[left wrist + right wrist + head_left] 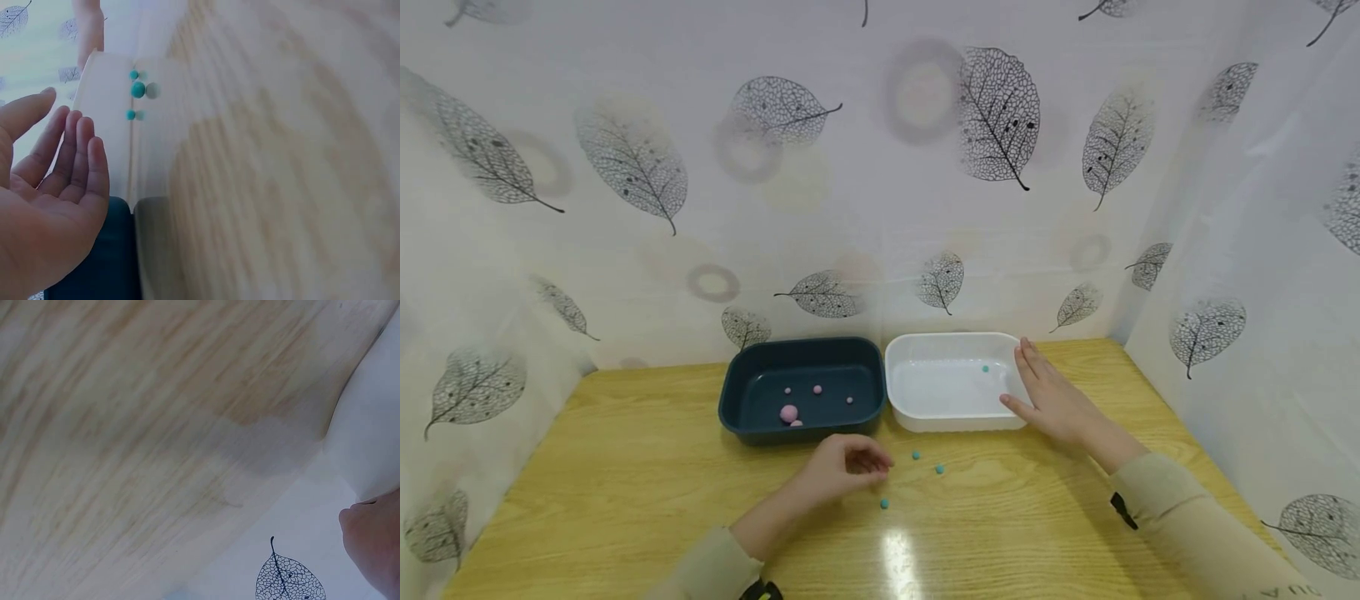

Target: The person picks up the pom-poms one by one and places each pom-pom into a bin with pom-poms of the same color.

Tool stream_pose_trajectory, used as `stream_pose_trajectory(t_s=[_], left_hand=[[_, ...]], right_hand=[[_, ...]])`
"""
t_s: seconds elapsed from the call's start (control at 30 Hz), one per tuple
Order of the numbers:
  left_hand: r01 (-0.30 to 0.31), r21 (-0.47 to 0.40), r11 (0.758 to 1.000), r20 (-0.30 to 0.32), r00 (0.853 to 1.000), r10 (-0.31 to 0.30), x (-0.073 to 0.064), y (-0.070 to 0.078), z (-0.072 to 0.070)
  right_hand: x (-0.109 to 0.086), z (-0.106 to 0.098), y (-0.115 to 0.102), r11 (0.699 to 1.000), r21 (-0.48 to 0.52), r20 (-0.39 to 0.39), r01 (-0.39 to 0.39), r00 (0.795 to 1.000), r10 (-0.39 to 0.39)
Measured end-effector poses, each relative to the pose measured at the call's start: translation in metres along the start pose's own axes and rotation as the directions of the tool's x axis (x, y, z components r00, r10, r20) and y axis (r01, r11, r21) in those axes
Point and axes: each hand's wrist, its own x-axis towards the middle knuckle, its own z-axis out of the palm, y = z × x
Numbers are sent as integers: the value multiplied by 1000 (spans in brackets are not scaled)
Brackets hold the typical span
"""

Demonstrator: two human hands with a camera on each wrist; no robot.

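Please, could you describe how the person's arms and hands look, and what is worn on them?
The left hand and right hand are bare, without gloves. Both sleeves are beige; dark lettering marks the right one. A black piece shows beside each sleeve.

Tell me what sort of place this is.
Probably a screened-off tabletop work area, indoors: a wood-grain table, leaf-printed sheeting behind and at its sides, and a dark tray beside a white tray on top.
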Motion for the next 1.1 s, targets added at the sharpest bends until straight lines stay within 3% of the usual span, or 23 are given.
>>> stream_pose_trajectory(t_s=[0.23,0.43,0.73,1.1], left_hand=[[30,-2,1000,44,999,-30,-3,-3,2],[48,62,997,99,994,-54,-3,-9,2],[-23,128,991,156,988,3,-4,-13,3],[-109,264,958,176,982,63,-3,-13,3]], right_hand=[[1,0,1,1000,0,-4,4,1000,-4],[1,1,1,1000,3,-3,3,1000,-3],[1,1,1,1000,-3,-8,2,1000,-2],[0,0,-1,1000,10,-7,0,1000,0]])
